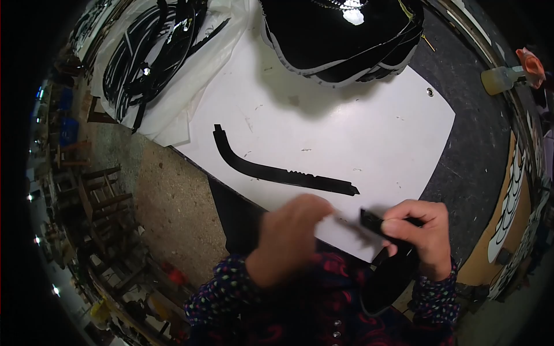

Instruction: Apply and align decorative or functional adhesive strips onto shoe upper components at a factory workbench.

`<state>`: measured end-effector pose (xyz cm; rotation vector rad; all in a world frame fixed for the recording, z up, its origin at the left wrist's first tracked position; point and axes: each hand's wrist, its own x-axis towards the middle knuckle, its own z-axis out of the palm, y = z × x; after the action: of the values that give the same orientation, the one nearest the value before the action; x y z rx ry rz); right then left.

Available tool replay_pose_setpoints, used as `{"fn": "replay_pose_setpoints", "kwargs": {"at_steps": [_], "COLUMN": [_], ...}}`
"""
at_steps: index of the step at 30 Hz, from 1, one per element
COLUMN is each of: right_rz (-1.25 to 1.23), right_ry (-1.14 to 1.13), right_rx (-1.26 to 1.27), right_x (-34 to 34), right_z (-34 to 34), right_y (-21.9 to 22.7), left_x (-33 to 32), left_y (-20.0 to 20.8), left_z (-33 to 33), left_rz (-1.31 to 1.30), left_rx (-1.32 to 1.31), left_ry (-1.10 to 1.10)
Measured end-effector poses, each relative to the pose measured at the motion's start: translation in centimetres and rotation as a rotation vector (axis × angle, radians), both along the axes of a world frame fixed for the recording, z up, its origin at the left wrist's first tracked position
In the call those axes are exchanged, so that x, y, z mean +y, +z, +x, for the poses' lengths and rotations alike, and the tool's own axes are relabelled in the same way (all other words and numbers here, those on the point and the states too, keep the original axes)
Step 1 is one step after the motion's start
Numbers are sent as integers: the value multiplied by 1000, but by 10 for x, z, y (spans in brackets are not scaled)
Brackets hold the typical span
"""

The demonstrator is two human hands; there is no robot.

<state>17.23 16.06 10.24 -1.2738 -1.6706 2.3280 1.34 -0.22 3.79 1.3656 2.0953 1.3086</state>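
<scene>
A black piece of shiny sheet material [372,219] is pinched between the thumb and fingers of my right hand [424,230]. Its short end points left over the white board's near edge, and a broader black part [389,282], seemingly the same piece, hangs down below the hand. My left hand [294,236] hovers at the near edge of the board, smeared by motion, so its fingers and anything in them cannot be made out. Just beyond it, flat on the white board [329,132], lies a curved black strip [271,172] with notches along one edge.
A stack of glossy black pieces with grey edges [340,52] sits at the far side. Far left, a bundle of black strips [153,63] rests on white plastic sheeting [190,109]. A bottle of yellowish liquid [495,82] stands far right. Wooden stools [101,190] are on the floor at left.
</scene>
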Motion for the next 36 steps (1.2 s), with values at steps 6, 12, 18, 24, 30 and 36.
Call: {"fn": "replay_pose_setpoints", "kwargs": {"at_steps": [6, 12, 18, 24, 30, 36], "right_rz": [-6, 12, 48, 41, 20, 41], "right_ry": [-49, -26, -19, 28, 26, 63], "right_rx": [65, 62, 25, 12, 1, 14], "right_x": [2, 0, -2, -5, -6, -9], "right_z": [10, 5, 4, 0, 0, -1], "right_y": [-8, -9, -9, -9, -9, -9], "left_x": [-30, -22, -10, 11, 12, 10], "left_y": [8, 11, 22, 22, 15, -1], "left_z": [-26, -9, 3, 11, 18, 20], "left_rz": [-172, -117, -118, -87, -126, 104], "left_rx": [-179, -240, -661, -835, -674, -128], "left_ry": [142, 152, 3, -38, -7, -18]}}
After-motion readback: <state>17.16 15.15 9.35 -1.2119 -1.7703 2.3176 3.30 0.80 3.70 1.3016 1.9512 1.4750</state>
